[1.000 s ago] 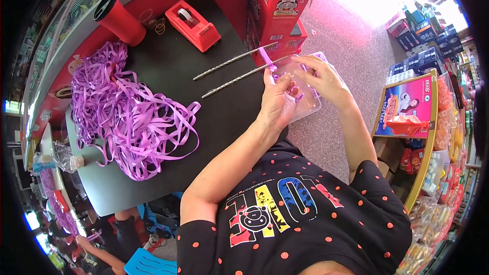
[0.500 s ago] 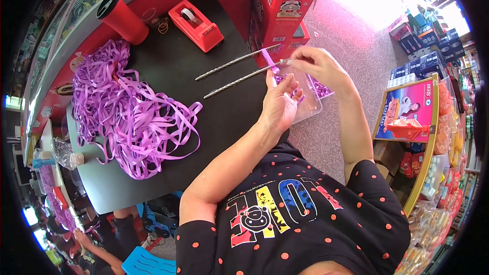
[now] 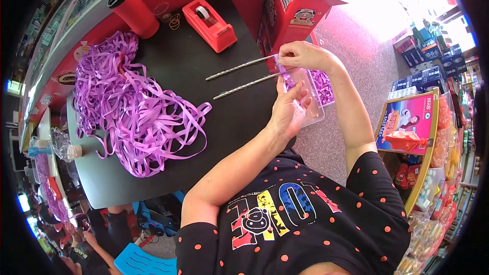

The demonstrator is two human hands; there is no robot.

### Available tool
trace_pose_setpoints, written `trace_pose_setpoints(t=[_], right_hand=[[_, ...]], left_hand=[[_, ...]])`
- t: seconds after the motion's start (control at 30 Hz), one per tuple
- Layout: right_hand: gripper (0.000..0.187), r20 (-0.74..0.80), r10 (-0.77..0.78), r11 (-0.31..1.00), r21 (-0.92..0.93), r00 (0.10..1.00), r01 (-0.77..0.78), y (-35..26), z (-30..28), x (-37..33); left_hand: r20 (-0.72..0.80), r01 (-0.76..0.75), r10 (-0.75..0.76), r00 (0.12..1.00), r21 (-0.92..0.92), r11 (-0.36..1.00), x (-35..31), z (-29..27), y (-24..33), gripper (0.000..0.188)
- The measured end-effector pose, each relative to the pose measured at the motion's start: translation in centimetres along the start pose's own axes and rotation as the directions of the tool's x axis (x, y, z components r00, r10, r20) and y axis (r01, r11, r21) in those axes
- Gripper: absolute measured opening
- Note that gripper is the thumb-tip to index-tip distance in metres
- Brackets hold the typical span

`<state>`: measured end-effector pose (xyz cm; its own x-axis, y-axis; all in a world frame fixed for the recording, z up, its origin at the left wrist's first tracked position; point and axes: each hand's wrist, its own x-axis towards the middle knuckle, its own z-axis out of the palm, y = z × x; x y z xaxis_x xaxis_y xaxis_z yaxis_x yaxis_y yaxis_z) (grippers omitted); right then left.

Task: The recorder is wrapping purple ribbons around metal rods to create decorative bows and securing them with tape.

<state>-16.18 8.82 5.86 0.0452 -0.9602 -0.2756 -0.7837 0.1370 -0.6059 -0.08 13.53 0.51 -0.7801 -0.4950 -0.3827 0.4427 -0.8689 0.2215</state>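
Two long metal rods with spiral flutes, like drill bits [image 3: 239,90], lie side by side on the black table and point past its right edge. A purple ribbon [image 3: 288,78] runs across their right ends. My right hand [image 3: 304,55] is closed in a pinch on the ribbon at the far rod's end; its fingertips cover part of it. Palm up, my left hand [image 3: 289,109] is below the near rod, thumb against the ribbon and the other fingers loosely curled. Under my hands, a clear plastic box [image 3: 315,117] has many small purple ribbon pieces in it.
A big tangle of purple ribbon [image 3: 137,117] covers the left of the black table [image 3: 224,122]. Beyond are a red tumbler [image 3: 137,12], rubber bands and a red tape dispenser [image 3: 210,25]. A red carton [image 3: 293,10] stands behind; a display shelf [image 3: 407,122] is at right.
My right hand has moved from the near rod's end to the far rod's end, with the ribbon. My left hand's fingers have loosened a little. The whole view has shifted slightly.
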Motion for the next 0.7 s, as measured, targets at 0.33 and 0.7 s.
trace_pose_setpoints(t=[0.33,0.7], right_hand=[[0.032,-0.126,0.086,0.993,-0.064,0.988,-0.095,-1.3,0.6,-1.2],[0.035,-0.055,0.204,0.602,0.794,0.977,-0.081,5.6,3.7,-1.5]], left_hand=[[-0.003,0.007,-0.007,1.000,0.011,1.000,0.0,0.3,0.0,0.073],[0.023,-0.007,0.008,1.000,-0.029,1.000,0.2,-0.4,-0.1,0.063]])
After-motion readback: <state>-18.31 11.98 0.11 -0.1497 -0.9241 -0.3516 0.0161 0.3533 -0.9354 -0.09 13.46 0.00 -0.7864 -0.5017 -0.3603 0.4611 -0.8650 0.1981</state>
